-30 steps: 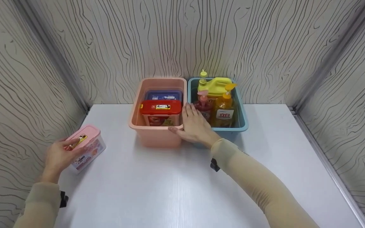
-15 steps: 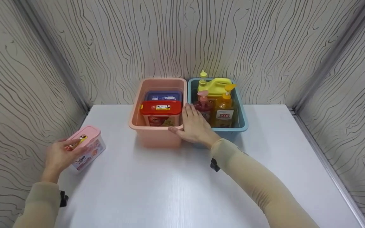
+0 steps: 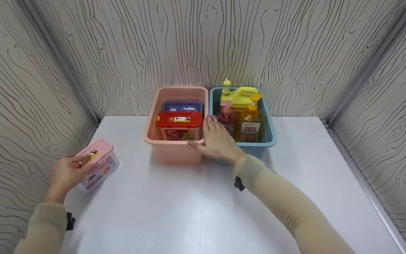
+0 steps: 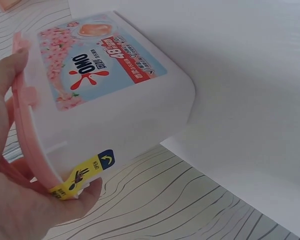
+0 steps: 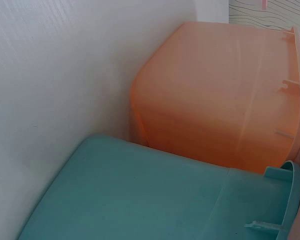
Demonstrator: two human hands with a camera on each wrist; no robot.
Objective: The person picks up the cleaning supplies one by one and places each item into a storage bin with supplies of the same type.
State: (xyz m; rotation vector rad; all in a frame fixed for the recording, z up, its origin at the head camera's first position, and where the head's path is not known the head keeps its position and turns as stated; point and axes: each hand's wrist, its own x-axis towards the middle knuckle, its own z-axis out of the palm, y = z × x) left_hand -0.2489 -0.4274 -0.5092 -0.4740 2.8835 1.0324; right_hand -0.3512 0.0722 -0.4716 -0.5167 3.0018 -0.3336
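Note:
My left hand (image 3: 65,173) grips a white laundry pod box with a pink lid (image 3: 105,147) at the table's left side. The left wrist view shows the box's printed front (image 4: 97,62) and its yellow opening tab (image 4: 85,175), with thumb and fingers around the lid end. My right hand (image 3: 219,141) rests with straight fingers on the adjoining rims of a pink bin (image 3: 176,153) and a blue bin (image 3: 268,141). Only a sliver of that hand shows in the right wrist view, beside the bins' outer walls.
Inside the pink bin stand a red-lidded box (image 3: 174,121) and a blue-lidded box (image 3: 174,106). The blue bin holds a yellow jug (image 3: 240,97), a red pump bottle (image 3: 227,118) and an orange pump bottle (image 3: 248,123). Wood-patterned walls (image 3: 189,42) enclose the white table (image 3: 174,208).

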